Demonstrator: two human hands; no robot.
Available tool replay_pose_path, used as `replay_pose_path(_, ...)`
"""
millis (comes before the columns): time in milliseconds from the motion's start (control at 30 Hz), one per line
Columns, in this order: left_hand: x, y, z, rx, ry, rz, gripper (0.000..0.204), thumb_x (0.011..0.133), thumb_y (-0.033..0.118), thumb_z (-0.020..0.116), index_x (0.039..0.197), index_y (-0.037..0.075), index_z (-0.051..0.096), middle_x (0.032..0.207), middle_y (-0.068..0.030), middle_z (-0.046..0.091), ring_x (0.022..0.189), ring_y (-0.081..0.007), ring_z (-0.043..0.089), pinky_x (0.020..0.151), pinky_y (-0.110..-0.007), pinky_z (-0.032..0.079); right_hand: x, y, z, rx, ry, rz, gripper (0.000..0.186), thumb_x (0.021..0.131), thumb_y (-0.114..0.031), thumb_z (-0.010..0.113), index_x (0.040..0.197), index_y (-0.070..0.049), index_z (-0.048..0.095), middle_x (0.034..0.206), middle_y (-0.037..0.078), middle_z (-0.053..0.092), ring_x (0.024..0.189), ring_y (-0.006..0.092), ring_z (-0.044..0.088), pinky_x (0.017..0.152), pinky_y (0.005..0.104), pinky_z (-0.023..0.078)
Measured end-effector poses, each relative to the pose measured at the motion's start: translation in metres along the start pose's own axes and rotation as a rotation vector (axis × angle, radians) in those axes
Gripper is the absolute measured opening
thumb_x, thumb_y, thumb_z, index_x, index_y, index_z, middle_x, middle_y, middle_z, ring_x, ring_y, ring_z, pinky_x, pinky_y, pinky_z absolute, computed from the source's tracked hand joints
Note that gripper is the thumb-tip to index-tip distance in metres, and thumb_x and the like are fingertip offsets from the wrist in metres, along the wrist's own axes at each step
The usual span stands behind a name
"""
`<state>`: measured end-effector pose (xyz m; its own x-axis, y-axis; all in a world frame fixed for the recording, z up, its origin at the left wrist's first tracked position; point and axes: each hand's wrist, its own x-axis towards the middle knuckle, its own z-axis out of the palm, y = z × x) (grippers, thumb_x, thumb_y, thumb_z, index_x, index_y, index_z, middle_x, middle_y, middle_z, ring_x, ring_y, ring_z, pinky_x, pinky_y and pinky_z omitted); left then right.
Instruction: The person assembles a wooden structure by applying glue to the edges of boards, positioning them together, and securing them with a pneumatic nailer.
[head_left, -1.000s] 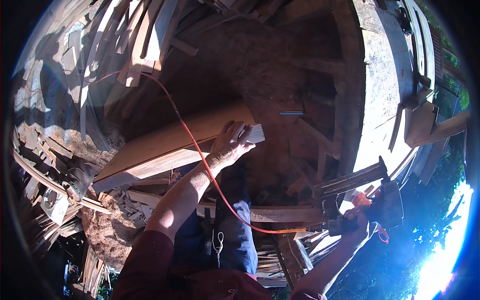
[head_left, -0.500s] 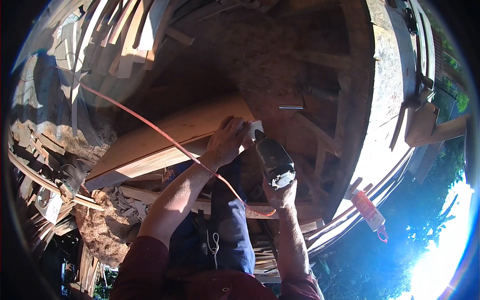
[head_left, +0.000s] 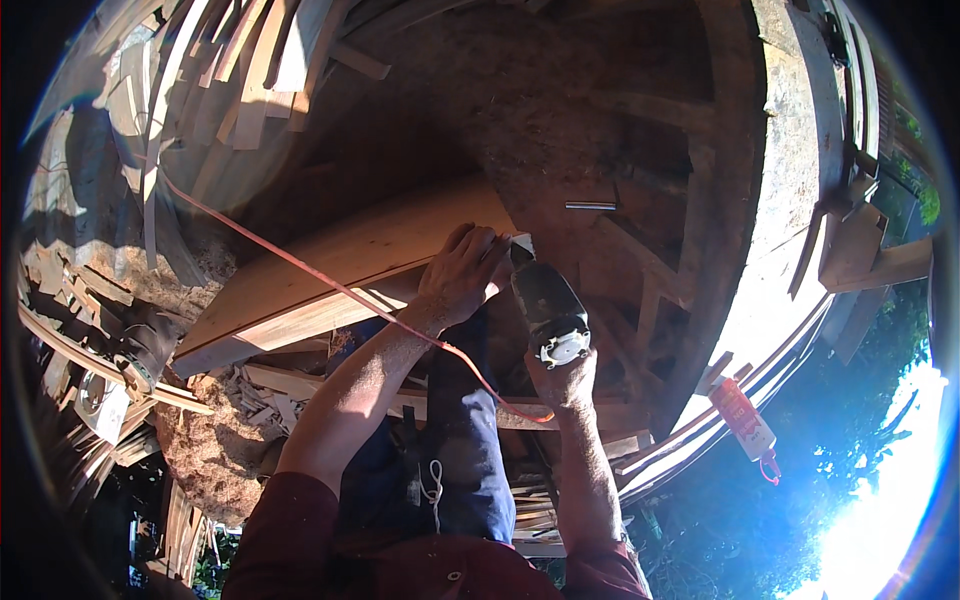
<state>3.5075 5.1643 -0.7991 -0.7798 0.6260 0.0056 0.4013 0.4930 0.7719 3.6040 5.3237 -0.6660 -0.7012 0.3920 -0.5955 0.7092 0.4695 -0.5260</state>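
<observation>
A long, pale wooden plank (head_left: 400, 232) lies slanting in front of me, its lit edge toward my legs. My left hand (head_left: 462, 275) is closed over the plank's right end, fingers bent and pressed together. Beside those fingers a small whitish wood corner (head_left: 523, 241) catches the light. My right hand (head_left: 562, 378) is wrapped round the rear of a dark power drill (head_left: 548, 300) with a pale end cap. The drill's narrow tip points away from me, right at that corner; whether it is in the wood I cannot tell. Most of my right fingers are hidden under the tool.
An orange cord (head_left: 345, 290) runs from the far left across my left forearm to near my right wrist. A curved wooden hull side (head_left: 790, 190) rises at the right, with a red-and-white bottle (head_left: 742, 418) by its edge. Wood strips (head_left: 265, 75) and sawdust (head_left: 215, 455) lie left.
The view has shifted slightly, and the drill appears tilted a little more, its rear a touch left. Both hands keep their holds, with the drill tip still at the wood corner.
</observation>
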Motion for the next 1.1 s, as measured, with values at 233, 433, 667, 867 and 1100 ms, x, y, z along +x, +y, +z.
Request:
replay_pose_path(233, 0.0, 0.001, 0.0, -0.007, 0.033, 0.005, 0.067, 0.064, -0.002, 0.074, 0.129, 0.001, 0.058, 0.114, -0.014, 0.052, 0.112, -0.0377, 0.056, 0.092, -0.046, 0.052, 0.001, -0.002, -0.002, -0.025, -0.01, -0.011, 0.024, 0.073, -0.018, 0.08, 0.082, -0.001, 0.067, 0.075, 0.016, 0.071, 0.072, 0.0334, 0.073, 0.063, 0.0386, 0.057)
replay_pose_path(433, -0.003, 0.002, 0.003, -0.012, 0.009, -0.01, 0.065, 0.065, -0.001, 0.073, 0.128, 0.001, 0.059, 0.117, -0.0139, 0.052, 0.114, -0.0378, 0.055, 0.098, -0.047, 0.049, -0.003, 0.002, -0.003, -0.054, -0.052, 0.024, 0.027, 0.071, -0.011, 0.076, 0.095, -0.001, 0.068, 0.087, 0.01, 0.074, 0.077, 0.0212, 0.073, 0.069, 0.0344, 0.058)
replay_pose_path(667, -0.006, 0.002, 0.004, -0.021, 0.011, -0.014, 0.064, 0.068, 0.0, 0.072, 0.13, 0.001, 0.058, 0.119, -0.0142, 0.052, 0.116, -0.0378, 0.055, 0.1, -0.047, 0.049, 0.0, -0.011, -0.004, -0.07, -0.028, 0.043, 0.027, 0.073, -0.019, 0.08, 0.088, -0.001, 0.067, 0.079, 0.017, 0.072, 0.075, 0.0338, 0.074, 0.066, 0.039, 0.058)
replay_pose_path(867, -0.002, 0.004, 0.001, -0.042, -0.02, -0.035, 0.056, 0.074, 0.005, 0.07, 0.129, 0.002, 0.058, 0.117, -0.0134, 0.053, 0.114, -0.0386, 0.056, 0.097, -0.046, 0.05, 0.001, -0.023, -0.006, -0.117, -0.016, 0.039, 0.026, 0.076, -0.019, 0.079, 0.088, 0.0, 0.067, 0.08, 0.018, 0.072, 0.078, 0.0346, 0.074, 0.067, 0.0395, 0.058)
replay_pose_path(1100, 0.0, -0.001, -0.001, 0.018, -0.009, -0.023, 0.055, 0.078, 0.012, 0.07, 0.131, 0.004, 0.058, 0.118, -0.0115, 0.048, 0.116, -0.0333, 0.052, 0.101, -0.043, 0.049, 0.006, -0.03, -0.007, -0.149, -0.019, -0.05, 0.025, 0.078, -0.02, 0.077, 0.092, -0.001, 0.066, 0.081, 0.017, 0.072, 0.077, 0.0359, 0.073, 0.068, 0.0415, 0.058)
